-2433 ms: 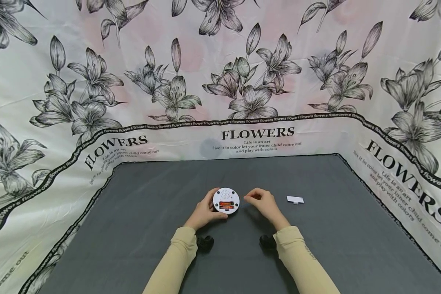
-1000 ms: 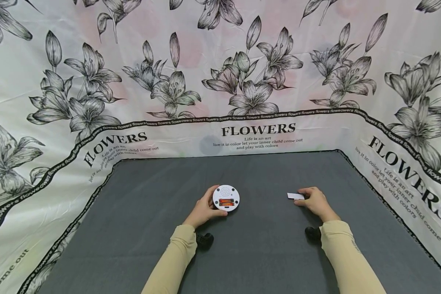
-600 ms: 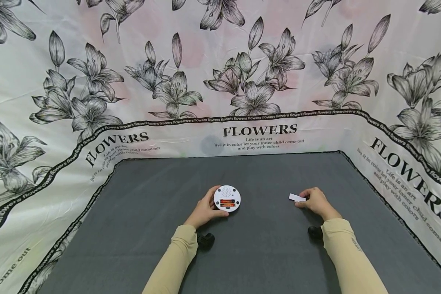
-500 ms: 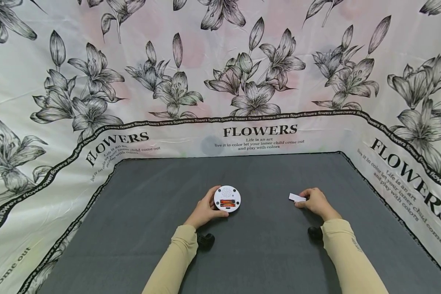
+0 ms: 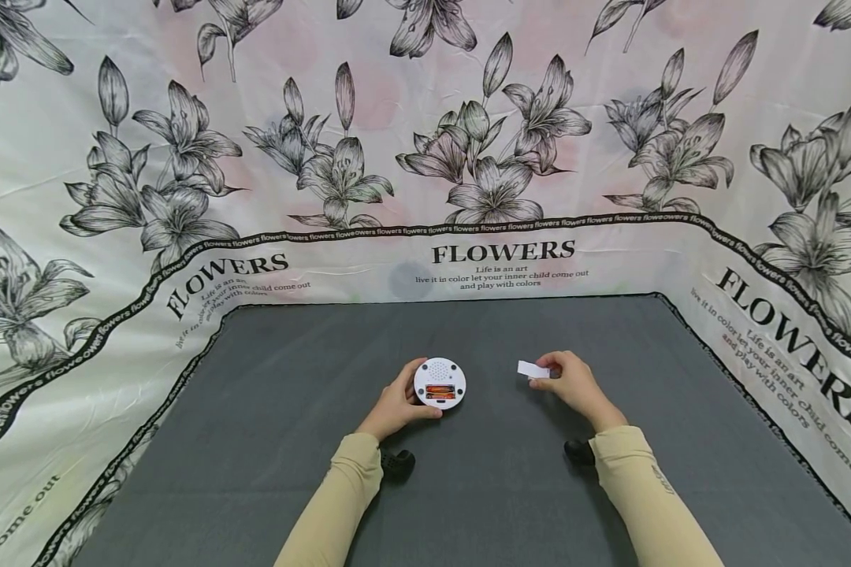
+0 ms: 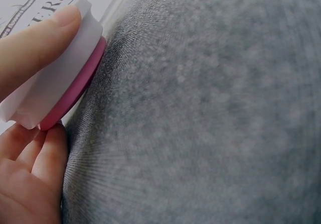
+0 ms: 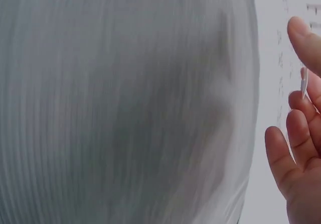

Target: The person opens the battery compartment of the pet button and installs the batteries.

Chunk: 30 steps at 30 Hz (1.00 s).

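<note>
My left hand (image 5: 395, 405) grips a round white battery-powered device (image 5: 440, 372) by its left edge, thumb at the near side. Its underside faces up, with small holes, dark feet and an uncovered bay holding orange-and-black batteries (image 5: 440, 391). In the left wrist view the device's white body (image 6: 65, 78) has a pink layer (image 6: 75, 86) on the other side. Right of it, my right hand (image 5: 573, 386) pinches a small white battery cover (image 5: 532, 369) between thumb and fingers. The right wrist view catches only the cover's thin edge (image 7: 304, 82) among the fingers.
A dark grey cloth (image 5: 468, 496) covers the table. White flower-printed fabric (image 5: 369, 268) rises at the back and both sides. Dark wrist-worn pieces (image 5: 398, 466) stick out below both hands.
My right hand moved from beside the device out to the cover, took hold of it, and has brought it back leftward. The left hand and device have hardly moved.
</note>
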Motion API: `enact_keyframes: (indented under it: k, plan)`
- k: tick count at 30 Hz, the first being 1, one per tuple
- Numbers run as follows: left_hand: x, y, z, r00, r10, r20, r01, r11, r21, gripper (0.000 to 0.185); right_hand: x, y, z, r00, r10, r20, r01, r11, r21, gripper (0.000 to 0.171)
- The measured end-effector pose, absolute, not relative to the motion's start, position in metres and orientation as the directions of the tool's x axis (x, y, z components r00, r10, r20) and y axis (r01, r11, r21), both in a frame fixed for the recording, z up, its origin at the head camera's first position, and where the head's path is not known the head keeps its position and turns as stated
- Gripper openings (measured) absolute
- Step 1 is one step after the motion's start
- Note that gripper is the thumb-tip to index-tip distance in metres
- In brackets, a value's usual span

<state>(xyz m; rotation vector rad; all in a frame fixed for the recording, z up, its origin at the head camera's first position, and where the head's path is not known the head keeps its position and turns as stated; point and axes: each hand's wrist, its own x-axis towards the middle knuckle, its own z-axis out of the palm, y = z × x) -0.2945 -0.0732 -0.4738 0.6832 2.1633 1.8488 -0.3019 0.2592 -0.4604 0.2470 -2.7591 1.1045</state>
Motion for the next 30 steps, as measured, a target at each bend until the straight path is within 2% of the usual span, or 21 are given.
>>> enact_keyframes:
  k: [8,13,19,30]
  plan:
    - [-0.292,-0.073,-0.472,-0.871,0.471,0.141,0.218,0.112,0.97,0.091,-0.301,0.203,-0.462,-0.946,-0.211,0.245,-0.324,0.652,-0.686,0.034]
    - [-0.291,-0.072,-0.471,-0.873,0.465,0.146,0.226,0.12,0.967,0.091,-0.3,0.178,-0.461,-0.942,-0.258,0.212,-0.331,0.635,-0.698,0.032]
    - [-0.291,-0.072,-0.472,-0.874,0.466,0.14,0.215,0.111,0.97,0.09,-0.3,0.158,-0.464,-0.939,-0.285,0.192,-0.334,0.618,-0.712,0.032]
    - [-0.293,-0.073,-0.474,-0.866,0.476,0.152,0.234,0.119,0.965,0.091,-0.298,0.133,-0.466,-0.911,-0.336,0.241,-0.402,0.584,-0.705,0.03]
